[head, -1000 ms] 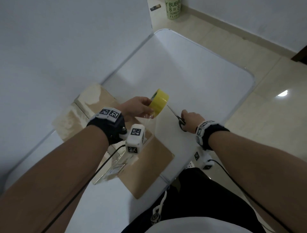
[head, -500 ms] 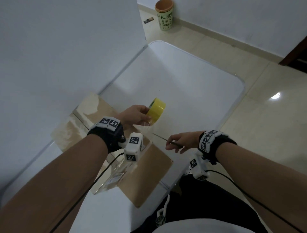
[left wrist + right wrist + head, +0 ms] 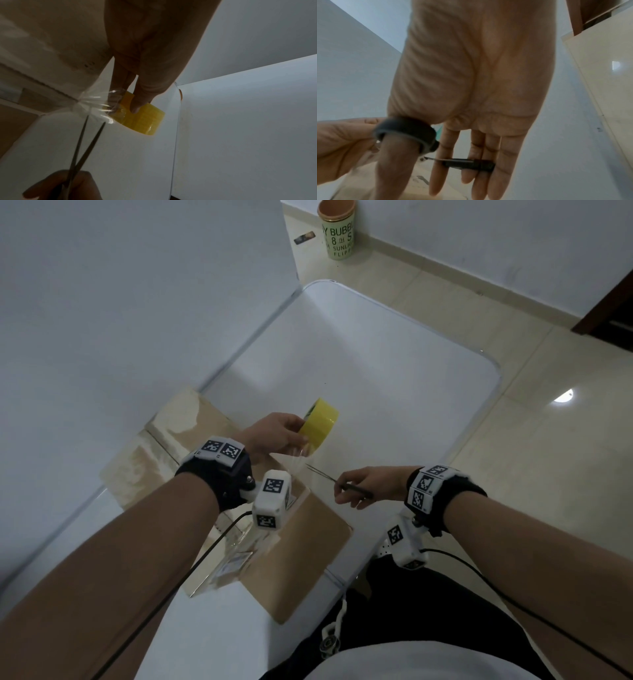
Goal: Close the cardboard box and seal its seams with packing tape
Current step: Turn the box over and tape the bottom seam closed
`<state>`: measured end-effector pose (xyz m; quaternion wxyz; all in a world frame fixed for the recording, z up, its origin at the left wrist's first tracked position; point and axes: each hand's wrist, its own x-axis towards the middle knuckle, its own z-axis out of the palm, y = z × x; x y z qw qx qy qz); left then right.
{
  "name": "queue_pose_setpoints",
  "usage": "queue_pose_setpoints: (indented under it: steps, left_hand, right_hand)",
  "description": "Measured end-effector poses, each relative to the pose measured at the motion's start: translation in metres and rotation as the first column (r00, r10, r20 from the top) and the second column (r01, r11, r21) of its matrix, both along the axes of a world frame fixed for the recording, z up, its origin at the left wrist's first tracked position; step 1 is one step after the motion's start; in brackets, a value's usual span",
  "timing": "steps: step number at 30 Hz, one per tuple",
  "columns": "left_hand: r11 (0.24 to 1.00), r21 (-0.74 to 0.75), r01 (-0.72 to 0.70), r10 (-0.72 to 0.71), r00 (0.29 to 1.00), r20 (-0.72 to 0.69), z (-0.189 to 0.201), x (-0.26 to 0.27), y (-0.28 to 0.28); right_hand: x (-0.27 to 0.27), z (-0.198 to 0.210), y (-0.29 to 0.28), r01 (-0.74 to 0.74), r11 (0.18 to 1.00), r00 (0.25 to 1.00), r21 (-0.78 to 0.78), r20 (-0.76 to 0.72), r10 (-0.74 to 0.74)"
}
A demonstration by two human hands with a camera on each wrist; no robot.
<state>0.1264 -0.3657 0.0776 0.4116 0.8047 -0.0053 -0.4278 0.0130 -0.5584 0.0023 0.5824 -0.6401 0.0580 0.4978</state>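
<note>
Yellow tape roll trails clear, crinkled strip

Head view looks steeply down from above onto table and both forearms; each wrist view looks close along its palm toward the fingers; all three share the scissors meeting the tape

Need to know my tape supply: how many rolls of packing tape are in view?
1: the yellow tape roll, held in the left hand above the table, beside the cardboard box. Others may be hidden.
</note>
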Motion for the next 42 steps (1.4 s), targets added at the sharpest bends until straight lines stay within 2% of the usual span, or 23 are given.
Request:
queue_pose_setpoints:
  steps: [3,8,13,18,21,23,27,31,33,36,38,39,40,41,42]
  left_hand:
    - [1.0,0.017,0.026,-0.026,1.0,0.016,0.0,0.0,0.0]
    - [0.999,0.035,0.04,-0.041,0.998,0.042,-0.003,0.002,0.0]
    - [0.999,0.014,0.03,-0.03,0.999,0.016,-0.004,0.001,0.001]
    - [0.992,-0.062,-0.111,0.112,0.994,0.013,-0.009,0.006,0.003]
    - [0.97,-0.109,-0.215,0.219,0.976,0.019,-0.009,0.011,0.005]
    - [0.965,-0.12,-0.232,0.238,0.971,0.036,-0.005,0.012,0.008]
    - [0.978,-0.109,-0.179,0.187,0.98,0.072,0.012,0.012,0.019]
    - [0.988,-0.067,-0.136,0.143,0.984,0.109,0.027,0.009,0.024]
    - [0.992,-0.04,-0.118,0.122,0.985,0.12,0.033,0.009,0.028]
    - [0.997,0.007,-0.079,0.077,0.987,0.145,0.038,0.011,0.03]
    - [0.997,0.074,-0.033,0.019,0.983,0.183,0.04,0.013,0.029]
    - [0.994,0.111,-0.008,-0.015,0.979,0.201,0.04,0.014,0.029]
    - [0.989,0.146,0.018,-0.05,0.974,0.219,0.04,0.016,0.027]
    - [0.981,0.187,0.048,-0.092,0.967,0.237,0.04,0.018,0.025]
    - [0.969,0.233,0.077,-0.137,0.959,0.25,0.04,0.021,0.022]
  right_hand:
    - [0.004,0.008,0.01,0.017,0.999,0.999,0.037,0.047,-0.019]
    - [0.009,0.017,0.02,-0.014,0.997,0.984,-0.074,0.177,0.027]
    - [0.008,0.017,0.018,-0.032,0.992,0.974,-0.125,0.217,0.059]
    - [0.01,0.017,0.012,-0.058,0.976,0.97,-0.208,0.221,0.105]
    - [0.014,0.011,0.0,0.003,0.95,0.973,-0.313,0.221,0.07]
    - [0.02,0.002,-0.007,0.039,0.92,0.98,-0.39,0.196,0.042]
    - [0.047,-0.016,0.0,-0.049,0.805,0.967,-0.591,0.172,0.186]
    - [0.072,-0.026,0.015,-0.057,0.666,0.948,-0.743,0.168,0.269]
    - [0.082,-0.032,0.02,-0.058,0.659,0.947,-0.75,0.167,0.273]
    - [0.097,-0.036,0.025,-0.068,0.713,0.936,-0.698,0.202,0.287]
    - [0.11,-0.031,0.025,0.046,0.737,0.927,-0.675,0.304,0.221]
    - [0.116,-0.025,0.026,0.178,0.759,0.896,-0.626,0.423,0.139]
    - [0.123,-0.016,0.026,0.346,0.777,0.824,-0.526,0.567,0.017]
    - [0.128,-0.003,0.026,0.496,0.778,0.711,-0.386,0.694,-0.109]
    - [0.134,0.009,0.027,0.575,0.78,0.592,-0.246,0.783,-0.189]
